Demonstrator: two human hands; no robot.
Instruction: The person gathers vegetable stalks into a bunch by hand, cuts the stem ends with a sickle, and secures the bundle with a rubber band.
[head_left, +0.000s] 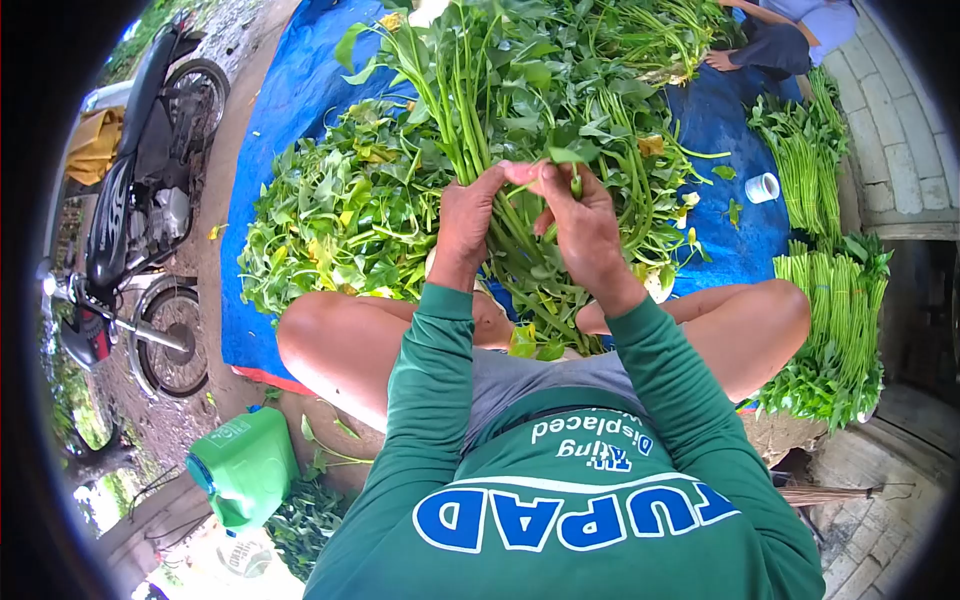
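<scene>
My left hand is closed around a bunch of long green stems with leaves, which look like water spinach. The stems fan upward, away from me. Beside it, my right hand pinches a short green stem with a leaf between thumb and fingers. Both hands are close together, their fingertips nearly meeting. Below and around them lies a loose pile of leafy greens, some leaves yellowed. The pile rests on a blue tarp in front of my crossed legs.
Tied bundles of greens lie at the right, with a white cup-like roll nearby. Another person sits at the top right. A motorcycle stands at the left. Near my left side is a green plastic jug.
</scene>
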